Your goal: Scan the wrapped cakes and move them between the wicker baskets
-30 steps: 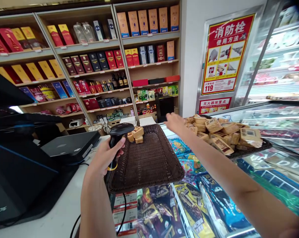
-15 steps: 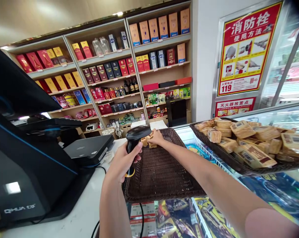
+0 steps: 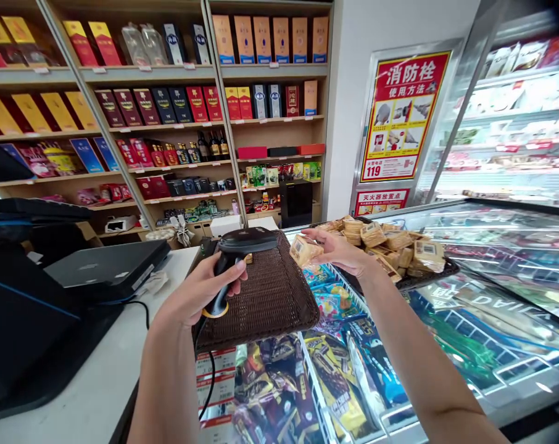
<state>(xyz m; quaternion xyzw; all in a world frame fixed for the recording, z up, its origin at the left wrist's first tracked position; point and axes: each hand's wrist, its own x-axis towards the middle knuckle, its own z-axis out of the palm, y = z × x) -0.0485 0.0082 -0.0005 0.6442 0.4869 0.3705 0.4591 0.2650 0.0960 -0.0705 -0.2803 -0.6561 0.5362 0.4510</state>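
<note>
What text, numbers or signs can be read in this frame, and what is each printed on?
"消防栓 使用方法": top of the red and yellow wall poster.
"119": lower left of that poster.
"灭火器放置点": small red sign beneath it.
Mirrored letters on the freezer glass: unreadable.
Label on the snack packet in the right hand: too small.
Shelf boxes, price tags, freezer wrappers: too small or blurred.
Scanner in the left hand: no text visible.
</note>
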